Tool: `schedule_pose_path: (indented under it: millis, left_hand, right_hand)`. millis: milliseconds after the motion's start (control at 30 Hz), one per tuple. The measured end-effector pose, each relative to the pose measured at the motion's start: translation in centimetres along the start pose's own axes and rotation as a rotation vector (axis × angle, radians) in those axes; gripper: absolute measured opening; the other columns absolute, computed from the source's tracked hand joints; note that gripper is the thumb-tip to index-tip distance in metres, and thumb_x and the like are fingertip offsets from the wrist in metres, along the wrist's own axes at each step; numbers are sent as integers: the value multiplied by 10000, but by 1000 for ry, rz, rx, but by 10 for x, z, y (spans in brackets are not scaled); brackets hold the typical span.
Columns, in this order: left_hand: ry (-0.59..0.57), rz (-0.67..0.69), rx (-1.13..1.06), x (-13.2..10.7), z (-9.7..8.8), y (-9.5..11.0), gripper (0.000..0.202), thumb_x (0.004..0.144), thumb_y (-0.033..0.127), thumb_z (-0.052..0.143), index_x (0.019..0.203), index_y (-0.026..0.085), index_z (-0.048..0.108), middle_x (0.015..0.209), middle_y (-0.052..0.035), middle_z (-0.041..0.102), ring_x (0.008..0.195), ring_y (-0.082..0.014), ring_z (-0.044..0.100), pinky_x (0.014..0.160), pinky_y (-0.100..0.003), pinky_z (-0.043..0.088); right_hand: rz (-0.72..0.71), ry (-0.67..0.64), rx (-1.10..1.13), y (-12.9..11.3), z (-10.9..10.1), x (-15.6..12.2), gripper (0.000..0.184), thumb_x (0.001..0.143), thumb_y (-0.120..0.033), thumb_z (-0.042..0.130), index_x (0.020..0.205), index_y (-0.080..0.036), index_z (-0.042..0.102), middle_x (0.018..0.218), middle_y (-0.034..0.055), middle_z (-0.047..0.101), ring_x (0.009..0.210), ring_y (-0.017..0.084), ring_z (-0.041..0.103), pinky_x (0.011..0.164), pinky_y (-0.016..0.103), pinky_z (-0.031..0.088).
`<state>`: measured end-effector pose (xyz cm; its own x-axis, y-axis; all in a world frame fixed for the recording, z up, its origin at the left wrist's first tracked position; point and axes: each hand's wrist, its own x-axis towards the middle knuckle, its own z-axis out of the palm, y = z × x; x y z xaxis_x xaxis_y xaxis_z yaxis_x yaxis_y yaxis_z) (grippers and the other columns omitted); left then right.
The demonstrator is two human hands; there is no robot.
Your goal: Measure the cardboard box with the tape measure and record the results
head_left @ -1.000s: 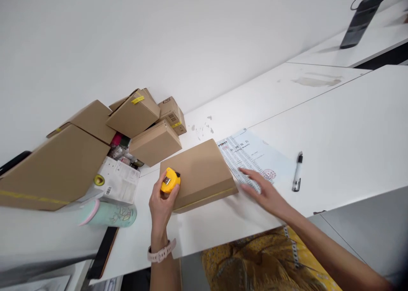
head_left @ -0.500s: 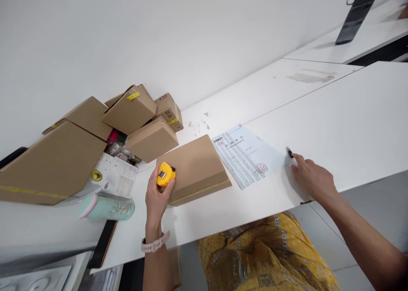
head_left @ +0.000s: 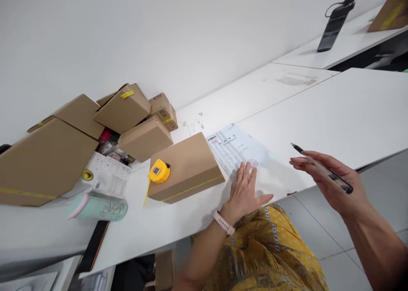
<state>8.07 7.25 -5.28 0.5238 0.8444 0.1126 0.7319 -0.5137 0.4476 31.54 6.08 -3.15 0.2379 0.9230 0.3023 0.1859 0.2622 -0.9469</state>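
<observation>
My left hand (head_left: pixel 244 193) rests with fingers spread over the lower edge of a printed paper sheet (head_left: pixel 237 148) that bears a red round stamp. In my right hand (head_left: pixel 338 184) is a pen (head_left: pixel 328 176), held above the table's front edge with its dark tip pointing up and left. A closed cardboard box (head_left: pixel 188 167) lies left of the sheet, its corner touching or overlapping the sheet's edge. On the box's left end sits a yellow tape measure (head_left: pixel 159 171), a short length of its tape hanging over the side.
Several cardboard boxes (head_left: pixel 124 108) are stacked along the wall at left. Near them are a white printed carton (head_left: pixel 110 176) and a mint-green bottle (head_left: pixel 102 208) lying on its side. A dark bottle (head_left: pixel 333 27) stands at the far right, with another cardboard box (head_left: pixel 390 12) beyond it.
My left hand has let go of the tape measure, leaving it on the box, and moved right onto the sheet. My right hand has lifted the pen and turned it in its fingers.
</observation>
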Motion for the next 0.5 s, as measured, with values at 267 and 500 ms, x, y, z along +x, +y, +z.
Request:
schedule_pose_path:
  millis: [267,500]
  left_hand:
    - [-206,-58,66,2,25,-10,1096,933,810,415,1659,34,149,1744,-204,58,1609,-335,-92,1321,-547,-12]
    - [-214,12,35,-70,33,41,1000,973,726,451,1662,63,157,1750,-183,54,1616,-329,-85,1328,-578,57]
  right_hand:
    - [93,190,181,-5,-1,-6,191,970,-497,606,873,-333,621,776,43,731,922,341,747,945,594,546]
    - [181,-142,281,25,47,44,561,999,-677,475,1294,-224,623,1294,157,730,1250,271,666,1058,468,522]
